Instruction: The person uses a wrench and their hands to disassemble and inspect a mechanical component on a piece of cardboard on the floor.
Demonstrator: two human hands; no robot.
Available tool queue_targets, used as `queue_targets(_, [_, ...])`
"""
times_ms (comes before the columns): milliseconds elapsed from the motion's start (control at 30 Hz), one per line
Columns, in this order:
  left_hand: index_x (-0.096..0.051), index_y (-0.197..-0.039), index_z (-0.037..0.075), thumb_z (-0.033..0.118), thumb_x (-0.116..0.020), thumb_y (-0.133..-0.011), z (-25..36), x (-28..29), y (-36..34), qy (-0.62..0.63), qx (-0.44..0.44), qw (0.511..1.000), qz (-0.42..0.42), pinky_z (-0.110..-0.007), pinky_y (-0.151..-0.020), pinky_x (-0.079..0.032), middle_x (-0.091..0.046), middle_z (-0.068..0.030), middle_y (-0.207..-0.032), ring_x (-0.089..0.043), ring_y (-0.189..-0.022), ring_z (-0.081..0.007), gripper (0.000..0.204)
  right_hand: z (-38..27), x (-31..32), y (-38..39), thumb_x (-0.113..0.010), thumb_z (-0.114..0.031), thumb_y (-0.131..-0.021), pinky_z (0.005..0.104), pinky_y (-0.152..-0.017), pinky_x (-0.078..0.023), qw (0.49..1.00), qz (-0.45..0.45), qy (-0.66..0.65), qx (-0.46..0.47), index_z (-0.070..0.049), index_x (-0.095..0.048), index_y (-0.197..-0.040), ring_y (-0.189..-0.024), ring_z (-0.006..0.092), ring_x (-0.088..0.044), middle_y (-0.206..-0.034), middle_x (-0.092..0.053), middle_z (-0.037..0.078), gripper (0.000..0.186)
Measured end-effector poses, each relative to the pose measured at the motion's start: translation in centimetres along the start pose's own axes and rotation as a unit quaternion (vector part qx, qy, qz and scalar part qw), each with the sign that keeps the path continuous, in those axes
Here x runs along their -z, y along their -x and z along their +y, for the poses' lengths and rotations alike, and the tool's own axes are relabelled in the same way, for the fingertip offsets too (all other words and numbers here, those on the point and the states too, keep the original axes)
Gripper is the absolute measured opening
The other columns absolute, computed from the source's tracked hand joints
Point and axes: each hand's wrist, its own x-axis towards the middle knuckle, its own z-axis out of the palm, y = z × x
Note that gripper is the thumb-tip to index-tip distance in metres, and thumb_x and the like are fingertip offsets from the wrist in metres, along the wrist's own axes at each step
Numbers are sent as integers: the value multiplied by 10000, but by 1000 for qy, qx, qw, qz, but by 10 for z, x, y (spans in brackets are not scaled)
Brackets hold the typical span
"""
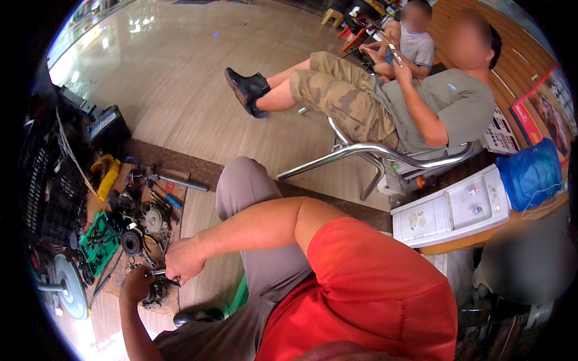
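Observation:
My right hand (183, 260) and my left hand (137, 283) are closed on a short metal tool (158, 272), low at the left of the view. Directly beneath them a dark greasy metal part (155, 293) rests on a worn board. Around it lie a coiled black band (131, 243), a round metal part (155, 219), an open green tool case (99, 243), a hammer (180, 180) and a screwdriver with a blue handle (173, 200). The fine detail at my fingertips is too small to make out.
A seated person (433, 108) in a steel chair (373, 147) holds a phone; another person (415, 48) sits behind. A water dispenser (451, 207) is at right. Black crates (45, 180), a yellow item (107, 177) and a grey disc (69, 287) line the left.

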Motion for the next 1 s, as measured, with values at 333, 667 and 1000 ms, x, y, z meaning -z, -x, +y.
queue_targets(333, [-612,-945,-7,151,-638,-747,-1,-2,-2,-5,8,1000,-5,-429,-766,-471,-634,-224,-917,-604,-897,-387,255,-2,3,3,-616,-338,-779,473,-697,-476,1000,-4,5,2,-79,-649,-844,-796,358,-618,-798,-646,159,269])
queue_targets(667, [-620,-933,-3,180,-663,-740,0,-3,-2,-41,-12,999,2,-459,-764,-466,-630,-225,-907,-594,-894,-397,269,-1,4,4,-601,-313,-794,472,-697,-477,1000,-17,12,-9,-78,-643,-843,-791,354,-619,-783,-642,158,243])
queue_targets(1000, [-610,-937,0,167,-631,-762,-27,-19,-10,-45,-50,998,8,-467,-744,-464,-625,-239,-930,-595,-897,-403,243,-3,5,-2,-605,-248,-793,459,-666,-467,991,101,-85,18,-101,-614,-931,-763,354,-609,-772,-634,154,202])
